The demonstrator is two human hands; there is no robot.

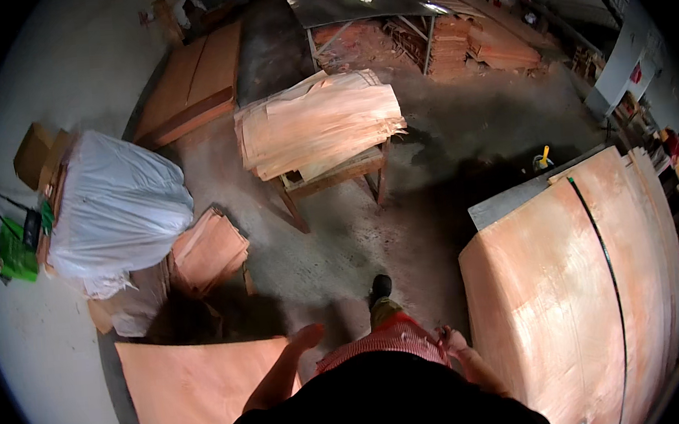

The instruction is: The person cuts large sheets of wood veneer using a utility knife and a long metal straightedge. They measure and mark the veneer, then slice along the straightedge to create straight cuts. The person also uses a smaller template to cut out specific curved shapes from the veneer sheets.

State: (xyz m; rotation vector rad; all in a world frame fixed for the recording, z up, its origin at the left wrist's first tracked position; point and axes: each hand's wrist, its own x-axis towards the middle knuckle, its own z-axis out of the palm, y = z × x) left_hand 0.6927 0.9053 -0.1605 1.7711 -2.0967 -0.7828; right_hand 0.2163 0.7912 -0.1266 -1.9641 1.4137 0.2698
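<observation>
My left hand [309, 337] hangs at my left side above a large reddish wood veneer sheet [202, 387]. Its fingers reach forward, and I see nothing held in them. On the other side, my right hand [453, 341] is beside the red mesh cloth [384, 343] at my waist, with its fingers curled. Whether it grips something small is too fine to make out. A tall stack of pale veneer sheets [542, 300] with a dark strap [604, 252] stands close to my right.
Ahead, a wooden stand [341, 172] bears a pile of veneer sheets [317, 123]. White plastic sheeting [118, 200] covers a heap at left, beside folded veneer [210, 252]. Farther off are a dark-topped table [356, 2] and flat wooden stacks [196, 80]. Concrete floor [342, 251] lies between.
</observation>
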